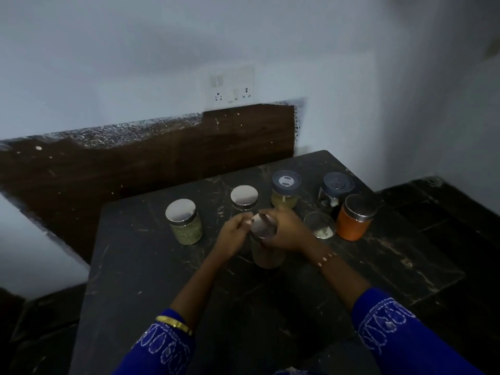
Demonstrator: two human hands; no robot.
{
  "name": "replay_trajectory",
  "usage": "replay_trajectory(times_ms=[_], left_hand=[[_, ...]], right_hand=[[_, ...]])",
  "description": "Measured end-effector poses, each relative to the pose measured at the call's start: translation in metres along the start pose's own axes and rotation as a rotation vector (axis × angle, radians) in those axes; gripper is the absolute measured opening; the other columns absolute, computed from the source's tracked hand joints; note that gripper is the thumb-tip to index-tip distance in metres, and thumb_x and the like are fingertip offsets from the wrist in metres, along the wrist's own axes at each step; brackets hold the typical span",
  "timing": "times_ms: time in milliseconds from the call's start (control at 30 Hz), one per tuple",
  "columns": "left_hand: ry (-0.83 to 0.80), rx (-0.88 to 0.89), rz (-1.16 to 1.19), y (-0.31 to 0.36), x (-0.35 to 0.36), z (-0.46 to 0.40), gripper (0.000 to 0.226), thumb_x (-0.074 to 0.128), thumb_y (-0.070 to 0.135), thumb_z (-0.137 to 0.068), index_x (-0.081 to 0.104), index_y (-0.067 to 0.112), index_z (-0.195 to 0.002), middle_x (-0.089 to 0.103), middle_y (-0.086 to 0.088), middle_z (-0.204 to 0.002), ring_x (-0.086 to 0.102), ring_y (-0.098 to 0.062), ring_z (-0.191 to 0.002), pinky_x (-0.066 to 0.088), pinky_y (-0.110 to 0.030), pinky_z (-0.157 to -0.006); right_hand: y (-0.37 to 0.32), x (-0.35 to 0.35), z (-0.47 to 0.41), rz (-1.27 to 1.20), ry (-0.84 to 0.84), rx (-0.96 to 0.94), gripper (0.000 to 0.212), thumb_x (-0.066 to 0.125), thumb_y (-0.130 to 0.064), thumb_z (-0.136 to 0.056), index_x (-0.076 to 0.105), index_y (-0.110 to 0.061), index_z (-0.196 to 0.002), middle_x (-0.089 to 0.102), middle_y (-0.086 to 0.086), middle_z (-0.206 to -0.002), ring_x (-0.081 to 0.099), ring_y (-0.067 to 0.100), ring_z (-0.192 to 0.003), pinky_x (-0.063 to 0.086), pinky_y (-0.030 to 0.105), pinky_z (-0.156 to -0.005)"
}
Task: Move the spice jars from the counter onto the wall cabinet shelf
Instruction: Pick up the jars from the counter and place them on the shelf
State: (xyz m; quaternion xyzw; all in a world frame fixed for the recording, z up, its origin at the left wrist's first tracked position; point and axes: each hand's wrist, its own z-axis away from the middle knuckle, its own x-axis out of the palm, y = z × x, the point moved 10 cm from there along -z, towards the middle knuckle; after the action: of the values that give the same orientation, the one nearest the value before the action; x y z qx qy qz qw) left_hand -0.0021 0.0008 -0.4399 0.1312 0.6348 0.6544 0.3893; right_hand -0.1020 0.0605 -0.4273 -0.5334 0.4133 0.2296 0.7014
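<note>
Both hands close on the nearest jar (266, 251): right hand (285, 230) over its lid, left hand (234, 235) alongside. Pickup seems in hand; next, a lift toward the unseen shelf.

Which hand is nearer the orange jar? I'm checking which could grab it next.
Right. The right hand lies just left of the orange jar; the left hand is farther left.

The lid and upper part of the middle jar (267, 253) are largely covered by the two hands, so the closeness of the grip cannot be judged. The contents of the jar with the silver lid (244, 197) behind them are hidden. Both blue sleeves (400, 328) are cut off by the lower edge, and the near end of the bench (140, 293) is lost in darkness.
</note>
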Motion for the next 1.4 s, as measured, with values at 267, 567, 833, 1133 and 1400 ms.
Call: replay_trajectory(times_ms=[267, 567, 833, 1133, 1400], left_hand=[[0.447, 0.398, 0.281, 0.1, -0.091, 0.022, 0.021, 0.042, 0.011, -0.096, 0.058, 0.02, -0.106, 0.063, 0.006, -0.103, 0.061, 0.005, -0.091, 0.05, -0.01, -0.075], [0.561, 0.666, 0.015, 0.235, -0.137, 0.029, 0.092, 0.078, 0.039, -0.068, 0.027, 0.019, -0.141, 0.039, 0.014, -0.134, 0.042, 0.0, -0.119, 0.043, -0.001, -0.086], [0.367, 0.696, 0.448, 0.282, -0.203, 0.021, 0.07, 0.073, 0.052, -0.061, 0.057, 0.013, -0.116, 0.066, -0.011, -0.113, 0.067, -0.023, -0.099, 0.059, -0.034, -0.076], [0.107, 0.727, 0.718, 0.305, -0.205, 0.016, 0.05, 0.049, 0.04, -0.076, 0.054, 0.013, -0.118, 0.061, -0.016, -0.116, 0.059, -0.031, -0.105, 0.046, -0.051, -0.094], [0.158, 0.703, 0.784, 0.313, -0.209, 0.001, 0.052, 0.021, 0.044, -0.093, 0.057, 0.013, -0.114, 0.066, -0.012, -0.1, 0.063, -0.025, -0.09, 0.053, -0.038, -0.079]], right_hand=[[-0.111, -0.148, -0.025, -0.298, 0.358, -0.269, 0.066, 0.079, -0.028, -0.07, 0.052, -0.018, -0.129, 0.05, 0.002, -0.122, 0.051, 0.015, -0.112, 0.048, 0.026, -0.091], [-0.228, -0.261, -0.019, -0.42, 0.749, -0.391, 0.062, 0.075, -0.046, -0.069, 0.056, -0.017, -0.12, 0.056, 0.006, -0.122, 0.054, 0.017, -0.108, 0.046, 0.019, -0.082], [-0.244, -0.286, -0.013, -0.801, 0.494, -0.562, 0.032, 0.056, -0.022, -0.091, 0.057, -0.015, -0.122, 0.059, 0.006, -0.108, 0.06, 0.019, -0.09, 0.053, 0.023, -0.073], [-0.261, -0.262, -0.022, -0.713, 0.418, -0.579, 0.05, 0.063, -0.028, -0.085, 0.048, -0.018, -0.132, 0.06, 0.005, -0.113, 0.06, 0.019, -0.097, 0.053, 0.028, -0.08], [-0.271, -0.269, -0.013, -0.776, 0.637, -0.73, 0.065, 0.073, -0.027, -0.076, 0.043, -0.026, -0.134, 0.054, 0.002, -0.125, 0.056, 0.007, -0.106, 0.051, 0.004, -0.073]])
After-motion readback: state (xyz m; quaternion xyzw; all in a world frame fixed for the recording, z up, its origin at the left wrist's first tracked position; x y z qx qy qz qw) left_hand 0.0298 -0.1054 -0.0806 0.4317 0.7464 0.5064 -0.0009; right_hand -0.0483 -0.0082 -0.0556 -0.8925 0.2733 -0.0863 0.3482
